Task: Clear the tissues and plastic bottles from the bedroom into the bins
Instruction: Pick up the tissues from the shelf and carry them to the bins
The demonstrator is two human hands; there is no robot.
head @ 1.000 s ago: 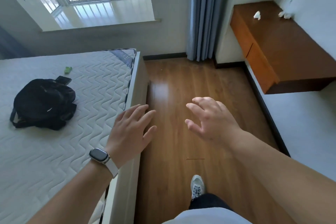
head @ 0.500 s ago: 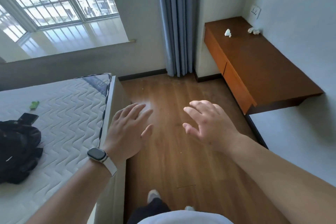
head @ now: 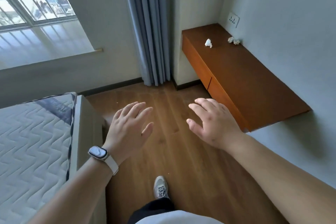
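Hands first: left hand (head: pixel 130 129) and right hand (head: pixel 211 123) are both held out palm-down over the wood floor (head: pixel 181 160), fingers spread and loosely curled, nothing in either. Smartwatch (head: pixel 98 152) sits on the left wrist.

Targets: one crumpled tissue (head: pixel 208 43) sits on top of the wall-mounted wooden desk (head: pixel 254 82), toward its far end. A second tissue clump (head: pixel 234 40) lies near it against the wall, under the wall socket (head: pixel 233 19). Both are well beyond the hands. No plastic bottles visible here.

Risks, as judgement:
- The clump at the wall may be two pieces, too small to tell. A one-pinch grab could leave a piece behind.
- Tissue is light and loose. A fast sweep could push it off the desk edge or toward the curtain (head: pixel 149 32) corner.
- The bed frame (head: pixel 81 132) corner is just beside the left hand and one shoe (head: pixel 160 187) is stepping forward. The gap between bed and desk is tight, so a bump is possible.

Containers: no bins in view, so their location and contents cannot be told. The desk drawers (head: pixel 209 72) are closed, contents hidden.
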